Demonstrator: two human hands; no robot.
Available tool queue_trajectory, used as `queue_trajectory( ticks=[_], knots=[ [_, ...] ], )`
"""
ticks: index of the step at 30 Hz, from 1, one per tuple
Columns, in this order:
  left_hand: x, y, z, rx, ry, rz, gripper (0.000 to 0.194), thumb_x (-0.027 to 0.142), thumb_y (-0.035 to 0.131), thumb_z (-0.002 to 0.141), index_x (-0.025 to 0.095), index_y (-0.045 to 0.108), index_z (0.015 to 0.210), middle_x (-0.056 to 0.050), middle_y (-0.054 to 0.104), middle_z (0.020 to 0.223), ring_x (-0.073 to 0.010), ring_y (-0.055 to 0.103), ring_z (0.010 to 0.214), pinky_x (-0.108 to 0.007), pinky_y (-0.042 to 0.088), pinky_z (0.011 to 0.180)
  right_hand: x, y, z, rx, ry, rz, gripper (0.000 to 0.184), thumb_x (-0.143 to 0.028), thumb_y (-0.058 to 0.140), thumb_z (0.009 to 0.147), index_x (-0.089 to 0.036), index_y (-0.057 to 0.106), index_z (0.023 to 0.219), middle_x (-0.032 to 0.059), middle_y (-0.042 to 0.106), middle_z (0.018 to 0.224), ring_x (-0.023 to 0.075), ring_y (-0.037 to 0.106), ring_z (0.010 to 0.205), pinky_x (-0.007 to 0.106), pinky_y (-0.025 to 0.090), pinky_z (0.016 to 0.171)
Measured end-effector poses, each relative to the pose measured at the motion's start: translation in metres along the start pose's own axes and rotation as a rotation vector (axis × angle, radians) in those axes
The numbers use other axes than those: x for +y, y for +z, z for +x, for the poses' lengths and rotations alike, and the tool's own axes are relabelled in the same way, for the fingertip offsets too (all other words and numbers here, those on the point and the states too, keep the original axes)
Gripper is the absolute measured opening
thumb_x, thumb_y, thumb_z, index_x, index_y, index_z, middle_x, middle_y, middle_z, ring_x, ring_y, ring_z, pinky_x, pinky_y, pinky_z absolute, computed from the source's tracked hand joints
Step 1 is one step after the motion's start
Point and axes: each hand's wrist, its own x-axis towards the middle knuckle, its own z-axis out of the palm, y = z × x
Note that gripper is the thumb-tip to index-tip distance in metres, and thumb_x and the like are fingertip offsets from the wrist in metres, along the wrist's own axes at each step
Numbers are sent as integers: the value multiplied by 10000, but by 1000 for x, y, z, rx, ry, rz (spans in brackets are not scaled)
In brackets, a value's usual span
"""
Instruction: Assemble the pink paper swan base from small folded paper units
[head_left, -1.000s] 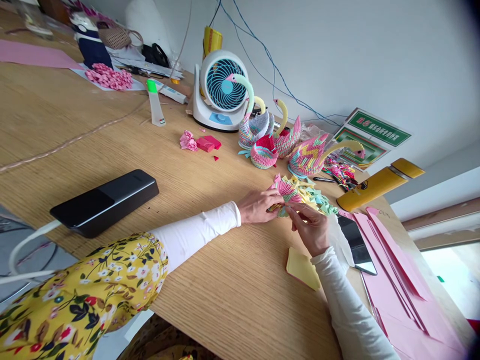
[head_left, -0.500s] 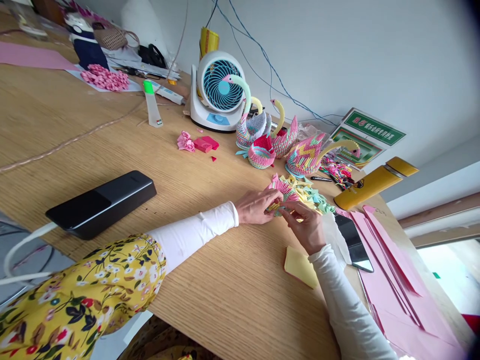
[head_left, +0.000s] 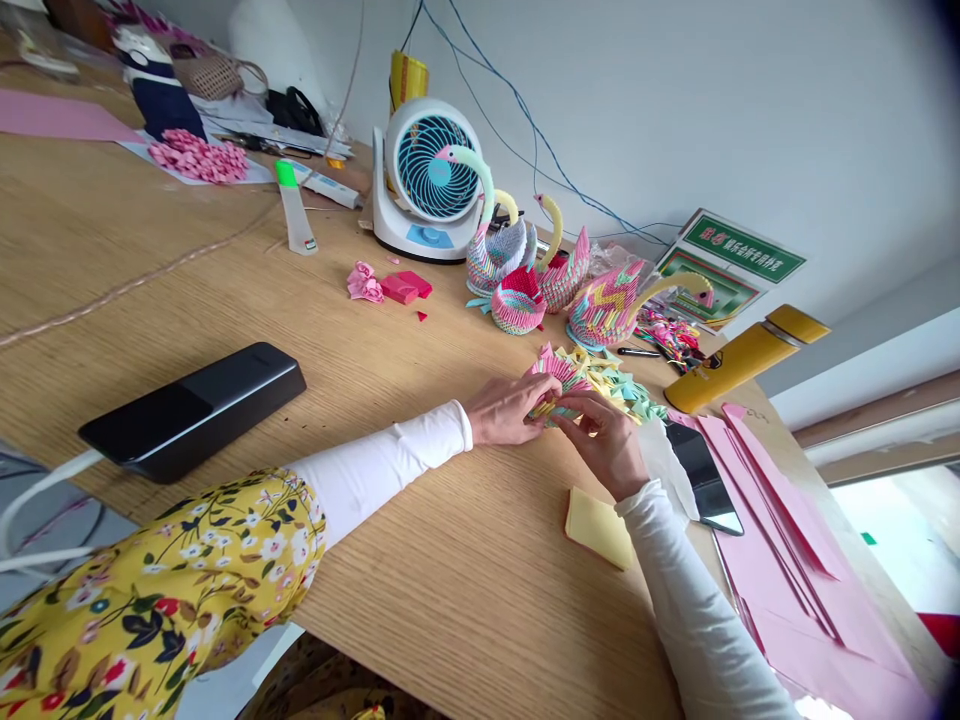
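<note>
1. Currently, the right hand point(head_left: 606, 440) sits slightly nearer the left hand point(head_left: 508, 410) than one second earlier; surrounding items keep their positions on the wooden table point(head_left: 450, 560).
2. Workpiece: one modular origami piece point(head_left: 566, 373), located at the near-left side of the heap of folded paper units point(head_left: 616, 380).
3. Left hand: fingers clamped on the piece. Right hand: thumb and fingers pinching its near edge; any separate unit between them is hidden.
4. Count: four curved necks on the origami swans point(head_left: 606, 308) (one mint, three pale yellow); one neckless origami bowl point(head_left: 517, 313); one desk fan point(head_left: 431, 190); one smartphone point(head_left: 701, 475). Heap units overlap and cannot be counted.
5. Materials: piece of folded paper, ridged, mainly pink; heap units pointed, yellow and green; flask point(head_left: 724, 375) cylindrical, smooth, yellow.
</note>
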Motion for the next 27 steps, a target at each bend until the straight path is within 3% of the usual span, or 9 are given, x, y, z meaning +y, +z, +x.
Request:
queue_trajectory(
  ticks=[9, 12, 17, 21, 24, 27],
  knots=[
    [-1, 1, 0, 7, 3, -24, 301, 187, 537, 756, 192, 490, 1053, -12, 596, 916, -137, 555, 739, -228, 370, 594, 1, 4, 0, -15, 0, -2, 250, -398, 593, 847, -191, 685, 951, 61, 687, 927, 99, 523, 509, 259, 449, 520],
    [1, -1, -1, 61, 18, -71, 289, 176, 540, 750, 186, 503, 1036, -15, 589, 906, -132, 558, 745, -225, 404, 633, 2, 3, 0, -27, 26, 5, 277, -421, 580, 847, -185, 681, 951, 60, 674, 894, 102, 535, 502, 255, 450, 501],
    [11, -11, -3, 278, -76, -500, 196, 311, 452, 877, 169, 524, 991, -29, 566, 895, -100, 523, 679, -215, 443, 654, -2, -3, 1, -31, 62, 33, 291, -422, 600, 826, -190, 686, 979, 31, 652, 792, 94, 478, 466, 246, 425, 479],
    [22, -16, 2, 411, -299, -991, 349, 477, 355, 920, 169, 517, 897, 10, 495, 728, -68, 434, 539, -181, 400, 529, -17, -11, 2, 89, 138, 98, 293, -432, 575, 838, -195, 681, 975, 52, 675, 860, 100, 488, 477, 245, 434, 470],
    [30, -16, 5, 398, -385, -1235, 460, 572, 295, 910, 172, 522, 935, 2, 498, 759, -55, 394, 497, -159, 361, 455, -36, -14, 2, 97, 141, 173, 284, -427, 559, 849, -197, 670, 974, 46, 677, 822, 105, 513, 486, 238, 446, 473],
    [37, -15, 4, 347, -431, -1253, 517, 617, 251, 902, 197, 532, 1010, -19, 540, 850, -74, 444, 555, -148, 346, 433, -55, -13, 2, 34, 69, 172, 272, -393, 554, 859, -199, 658, 1020, 27, 664, 786, 90, 502, 482, 223, 447, 484]
  ],
)
